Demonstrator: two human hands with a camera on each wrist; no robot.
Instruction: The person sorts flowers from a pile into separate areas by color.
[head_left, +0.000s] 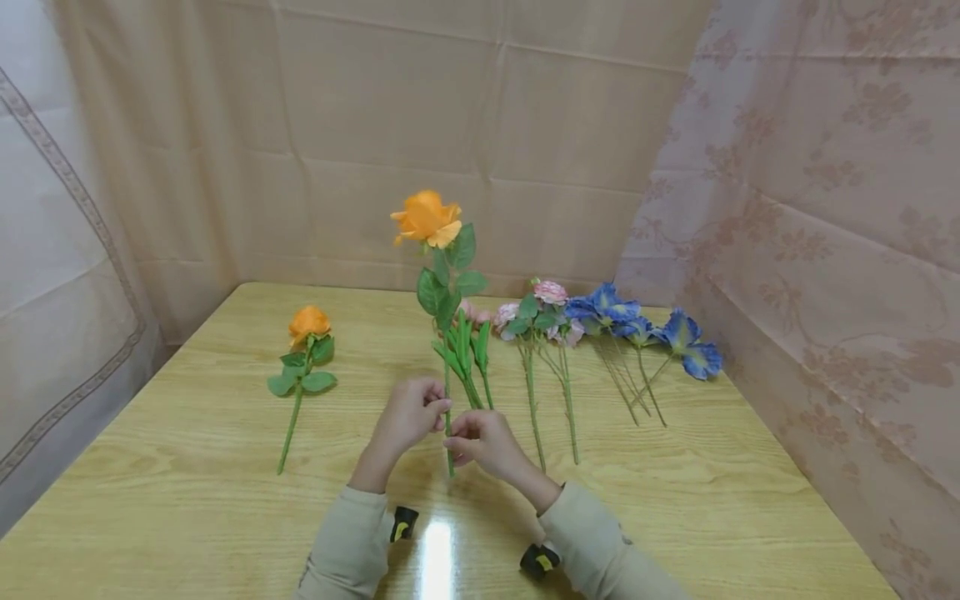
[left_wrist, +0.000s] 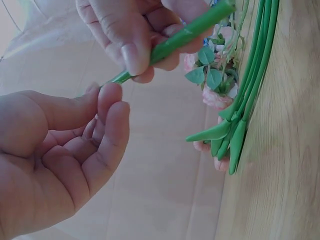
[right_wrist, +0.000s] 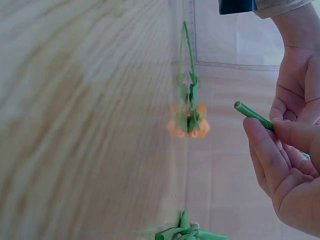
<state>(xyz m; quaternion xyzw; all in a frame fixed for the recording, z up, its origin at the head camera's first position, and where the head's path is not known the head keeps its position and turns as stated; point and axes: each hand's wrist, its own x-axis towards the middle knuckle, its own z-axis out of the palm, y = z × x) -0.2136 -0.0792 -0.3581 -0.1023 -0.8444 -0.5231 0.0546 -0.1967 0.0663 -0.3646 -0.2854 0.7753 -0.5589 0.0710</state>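
Note:
An orange artificial rose (head_left: 427,218) with green leaves stands upright between my two hands in the head view. My left hand (head_left: 411,414) pinches its green stem between thumb and forefinger. Lower down, near the cut end, my right hand (head_left: 487,443) pinches the same stem with thumb and fingertips. The stem (right_wrist: 252,115) pokes out past the right fingertips in the right wrist view. Just behind the hands lie several green closed buds on stems (left_wrist: 235,137), flat on the table. A second orange rose (head_left: 309,323) lies to the left.
Pink flowers (head_left: 551,292) on long stems lie right of the buds on the wooden table (head_left: 187,500). Farther right are several blue flowers (head_left: 682,333). A beige curtain (head_left: 375,108) hangs behind the table, and a patterned cloth (head_left: 840,250) hangs along the right side.

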